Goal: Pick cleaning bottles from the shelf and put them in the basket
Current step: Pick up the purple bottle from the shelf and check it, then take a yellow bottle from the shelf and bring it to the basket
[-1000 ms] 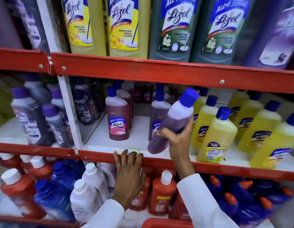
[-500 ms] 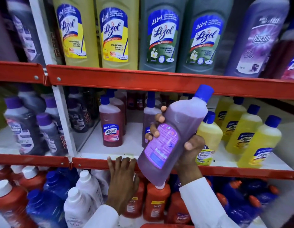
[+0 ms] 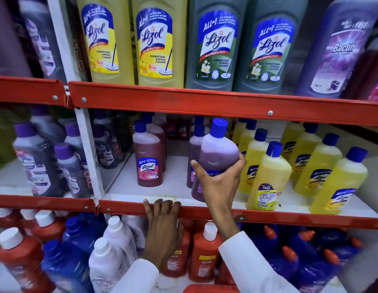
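My right hand (image 3: 220, 183) is shut around the lower body of a purple cleaning bottle with a blue cap (image 3: 218, 148). It holds the bottle upright at the front of the middle shelf (image 3: 268, 216), in front of another purple bottle (image 3: 194, 142). I cannot tell whether its base touches the shelf. My left hand (image 3: 162, 229) rests with its fingers hooked over the red front edge of that shelf and holds no bottle. A red basket rim (image 3: 207, 289) shows at the bottom edge.
A dark red Lizol bottle (image 3: 147, 159) stands left of the held bottle, and several yellow bottles (image 3: 270, 176) stand to its right. Large yellow and green Lizol bottles (image 3: 217, 45) fill the top shelf. Orange, white and blue bottles (image 3: 118, 235) crowd the lower shelf.
The purple bottle was tilted and pulled out toward me half a second ago; now it is upright and back over the middle shelf. My left hand stays on the shelf edge.
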A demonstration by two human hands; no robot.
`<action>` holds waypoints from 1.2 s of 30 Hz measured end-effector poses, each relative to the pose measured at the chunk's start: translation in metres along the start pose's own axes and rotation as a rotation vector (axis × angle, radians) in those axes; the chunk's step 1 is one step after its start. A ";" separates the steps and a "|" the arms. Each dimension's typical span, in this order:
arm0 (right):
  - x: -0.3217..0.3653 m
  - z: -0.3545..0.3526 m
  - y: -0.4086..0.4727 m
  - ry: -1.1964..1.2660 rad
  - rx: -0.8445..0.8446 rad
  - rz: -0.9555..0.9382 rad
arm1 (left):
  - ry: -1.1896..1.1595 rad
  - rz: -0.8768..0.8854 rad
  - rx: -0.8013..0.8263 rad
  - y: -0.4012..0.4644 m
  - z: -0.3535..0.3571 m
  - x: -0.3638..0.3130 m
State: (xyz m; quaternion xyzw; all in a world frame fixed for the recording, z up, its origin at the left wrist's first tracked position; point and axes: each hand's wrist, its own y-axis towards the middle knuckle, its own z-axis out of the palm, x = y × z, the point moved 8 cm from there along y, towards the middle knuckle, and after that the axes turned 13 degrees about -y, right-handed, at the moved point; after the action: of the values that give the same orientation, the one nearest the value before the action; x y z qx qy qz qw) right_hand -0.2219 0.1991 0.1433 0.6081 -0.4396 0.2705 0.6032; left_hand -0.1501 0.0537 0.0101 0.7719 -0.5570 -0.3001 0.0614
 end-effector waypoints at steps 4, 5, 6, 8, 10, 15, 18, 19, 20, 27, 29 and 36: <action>-0.013 0.019 0.004 -0.077 0.074 -0.025 | -0.023 -0.001 0.002 0.000 -0.001 0.000; -0.018 0.024 0.004 -0.091 0.091 -0.016 | -0.032 0.002 -0.001 -0.001 -0.001 0.000; -0.023 0.029 0.003 -0.106 0.105 -0.006 | -0.041 0.002 -0.002 -0.001 -0.001 0.000; -0.031 0.037 0.002 -0.133 0.119 0.001 | -0.047 -0.002 -0.001 0.000 -0.003 0.000; -0.037 0.043 0.000 -0.153 0.129 -0.005 | -0.045 -0.004 0.008 0.000 -0.002 -0.001; -0.051 0.045 -0.002 -0.163 0.135 0.002 | -0.027 -0.011 0.012 0.000 -0.005 -0.003; -0.053 0.043 -0.003 -0.180 0.177 -0.012 | -0.041 0.002 -0.004 -0.003 -0.006 -0.004; -0.054 0.041 -0.003 -0.178 0.202 -0.018 | -0.051 0.001 -0.015 -0.004 -0.006 -0.004; -0.055 0.037 -0.004 -0.167 0.228 -0.024 | -0.065 -0.005 -0.025 -0.005 -0.006 -0.005; -0.075 -0.073 -0.007 -0.212 -0.215 -0.144 | -0.208 0.183 -0.167 -0.015 -0.014 -0.072; -0.093 -0.101 0.001 -0.243 -0.331 -0.069 | -0.264 0.268 -0.162 -0.013 -0.005 -0.103; -0.124 -0.095 0.061 -0.462 -0.040 0.043 | -0.235 0.214 0.032 0.004 0.050 -0.150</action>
State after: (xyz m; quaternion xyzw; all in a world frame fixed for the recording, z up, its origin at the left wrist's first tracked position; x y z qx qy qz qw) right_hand -0.3132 0.3245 0.0792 0.6323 -0.5840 0.1279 0.4927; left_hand -0.2102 0.1985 0.0303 0.6687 -0.6441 -0.3711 0.0152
